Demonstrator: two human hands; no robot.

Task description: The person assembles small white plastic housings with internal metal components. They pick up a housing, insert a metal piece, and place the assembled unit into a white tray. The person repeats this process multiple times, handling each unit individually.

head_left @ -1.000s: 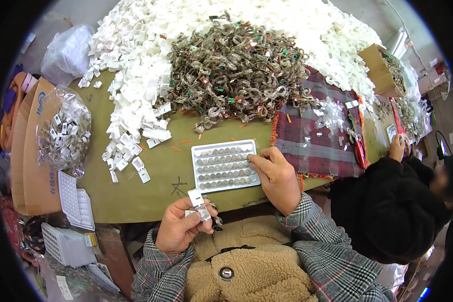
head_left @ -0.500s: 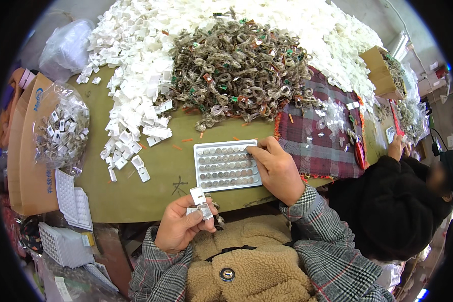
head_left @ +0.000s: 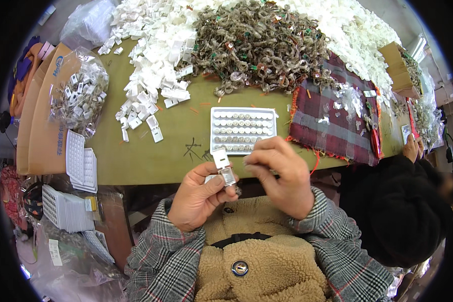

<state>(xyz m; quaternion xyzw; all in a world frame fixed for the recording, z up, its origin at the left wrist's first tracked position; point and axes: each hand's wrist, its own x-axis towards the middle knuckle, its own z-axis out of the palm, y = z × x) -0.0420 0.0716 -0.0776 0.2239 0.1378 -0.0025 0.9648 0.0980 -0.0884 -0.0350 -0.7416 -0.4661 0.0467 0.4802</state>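
My left hand grips a small white plastic case with its hinged lid up and its lower half between thumb and fingers. Close to its right side is my right hand, thumb and fingertips pinched together; whatever they hold is too small to make out. Just beyond both hands lies a white tray, its rows of round pockets filled with silvery button cells.
A heap of tangled clear wires lies beyond the tray, with white cases piled around it. At right are a plaid cloth and another person's hand. Stacked trays and a cardboard box stand left.
My right hand has left the tray's upper right corner and come back toward the case in my left hand. The view has shifted, so the tray appears farther up and right.
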